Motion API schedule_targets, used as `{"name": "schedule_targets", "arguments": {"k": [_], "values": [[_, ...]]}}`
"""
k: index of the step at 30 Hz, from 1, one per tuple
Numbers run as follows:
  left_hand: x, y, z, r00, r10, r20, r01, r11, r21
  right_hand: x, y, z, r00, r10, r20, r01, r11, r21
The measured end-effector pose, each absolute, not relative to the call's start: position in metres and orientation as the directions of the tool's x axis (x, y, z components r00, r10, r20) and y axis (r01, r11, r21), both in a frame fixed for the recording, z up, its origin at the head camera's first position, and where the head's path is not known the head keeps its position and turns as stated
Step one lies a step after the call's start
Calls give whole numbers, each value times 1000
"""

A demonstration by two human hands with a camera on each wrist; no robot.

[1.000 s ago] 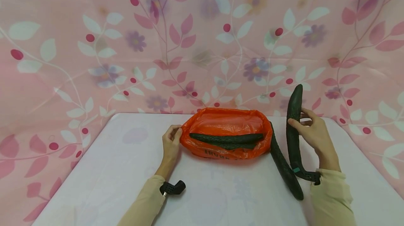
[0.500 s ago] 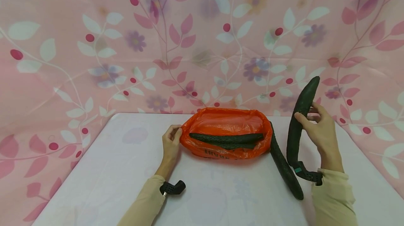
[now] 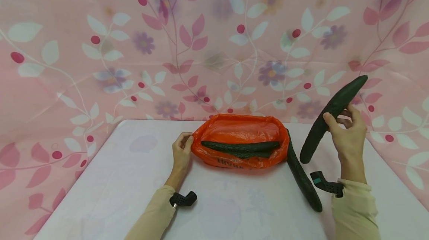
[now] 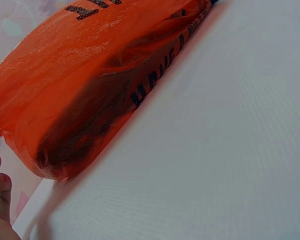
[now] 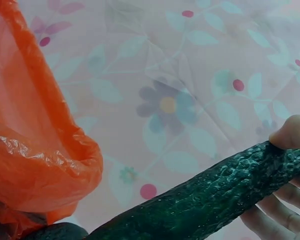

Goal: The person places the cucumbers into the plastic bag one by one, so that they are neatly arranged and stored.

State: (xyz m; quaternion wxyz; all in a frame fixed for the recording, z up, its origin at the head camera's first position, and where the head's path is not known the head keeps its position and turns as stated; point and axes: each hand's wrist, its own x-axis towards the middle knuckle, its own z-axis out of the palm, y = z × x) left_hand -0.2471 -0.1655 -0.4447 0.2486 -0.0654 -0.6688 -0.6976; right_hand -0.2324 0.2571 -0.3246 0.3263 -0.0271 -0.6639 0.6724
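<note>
An orange plastic bag (image 3: 241,128) lies on the table with its mouth spread, and dark green cucumbers (image 3: 239,147) show inside. My left hand (image 3: 182,152) pinches the bag's left rim. To the right, my right hand (image 3: 350,135) holds a long cucumber (image 3: 335,107) around its middle, raised and tilted with its upper end to the right. In the right wrist view, thumb and fingers grip this cucumber (image 5: 205,195) on opposite sides. Another cucumber (image 3: 303,180) lies on the table against the bag's right side. Through the bag (image 4: 90,110), a dark shape shows in the left wrist view.
A white cloth covers the table (image 3: 214,202). Behind it hangs a pink floral curtain (image 3: 214,46). Black wrist cameras (image 3: 183,199) are strapped at both sleeves.
My right hand has moved slightly right and turned the held cucumber clockwise, from nearly upright to a slant. Its lower end has lifted off the wrist camera's line. The left hand and bag have stayed put.
</note>
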Motion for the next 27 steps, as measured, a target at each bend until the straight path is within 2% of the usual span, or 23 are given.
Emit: {"name": "schedule_targets", "arguments": {"k": [11,21,27], "values": [[-237,-162,-432,-869,-250,426,433,28,901,-234,257,-326,-761,477,440,-520,-43,-853],[-236,-161,-429,-874,-254,414,418,40,908,-235,253,-322,-665,500,555,-673,-77,-736],[-247,-166,-445,-875,-257,411,423,8,906,-235,252,-321,-653,542,529,-701,-166,-694]]}}
